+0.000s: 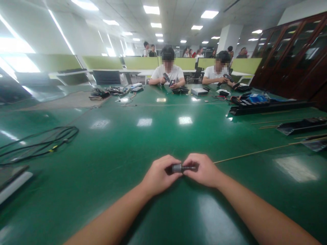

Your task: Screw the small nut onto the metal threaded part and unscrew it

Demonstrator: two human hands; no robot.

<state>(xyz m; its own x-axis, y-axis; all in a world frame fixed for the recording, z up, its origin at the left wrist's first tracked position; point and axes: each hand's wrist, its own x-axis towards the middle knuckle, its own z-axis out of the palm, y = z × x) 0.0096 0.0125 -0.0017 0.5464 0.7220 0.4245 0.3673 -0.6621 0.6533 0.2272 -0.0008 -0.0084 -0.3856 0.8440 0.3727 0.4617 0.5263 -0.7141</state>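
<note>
In front of me, above the green table [122, 143], I hold a small dark grey cylinder [176, 168] with a thin shaft [189, 167] that points right. It resembles a chuck with a bit, though its exact kind is unclear. My left hand [160, 173] is closed around the cylinder, gripping it between thumb and fingers. The fingers of my right hand [203, 170] curve in a pinch about the shaft, and its far end is partly hidden by them. A long thin brass-coloured rod [245, 156] runs rightward from behind my right hand; whether I hold it cannot be seen.
Black cables [53, 143] lie coiled at left, above a flat white-edged object [15, 187]. At right are dark metal channels [301, 126] and more thin rods. Across the table, two people [167, 73] hold power tools among trays [180, 91] and parts.
</note>
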